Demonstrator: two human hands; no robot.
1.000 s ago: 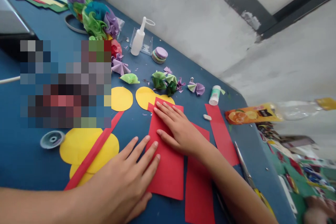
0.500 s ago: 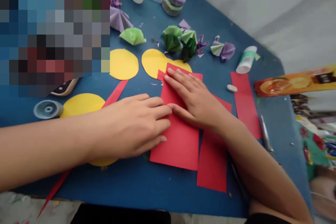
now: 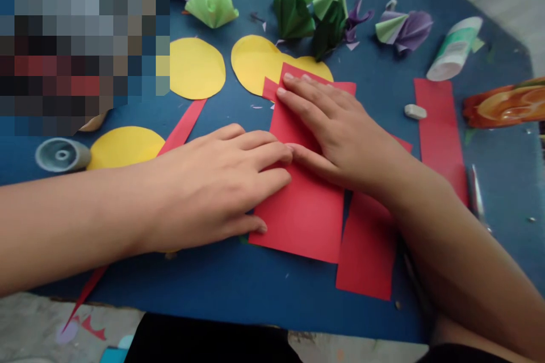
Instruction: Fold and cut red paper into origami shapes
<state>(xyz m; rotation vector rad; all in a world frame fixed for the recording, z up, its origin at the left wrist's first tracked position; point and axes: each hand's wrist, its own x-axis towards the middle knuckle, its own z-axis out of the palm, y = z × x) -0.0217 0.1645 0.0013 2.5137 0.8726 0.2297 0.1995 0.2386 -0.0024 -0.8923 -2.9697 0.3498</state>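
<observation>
A rectangular piece of red paper [image 3: 304,224] lies on the blue table in front of me. My right hand [image 3: 334,125] rests flat on its upper part, fingers stretched toward the far edge. At the paper's left edge, my left hand [image 3: 232,178] lies palm down with its fingers apart, touching the sheet; its index fingertip meets my right thumb. Partly beneath the right forearm is a red paper strip [image 3: 366,255]. Yellow paper circles [image 3: 198,68] lie beyond the hands, one partly under the red sheet. A long thin red strip [image 3: 183,130] passes beneath my left arm.
Green folded paper pieces [image 3: 296,8] and a purple-and-green one [image 3: 409,28] sit at the back. On the right are a glue stick [image 3: 455,48], an eraser [image 3: 415,112], another red strip [image 3: 440,136] and an orange packet [image 3: 502,105]. A grey cap [image 3: 63,154] stands left.
The camera view has shifted downward and closer, so things at the back appear higher. Both hands stay on the red paper in nearly the same pose.
</observation>
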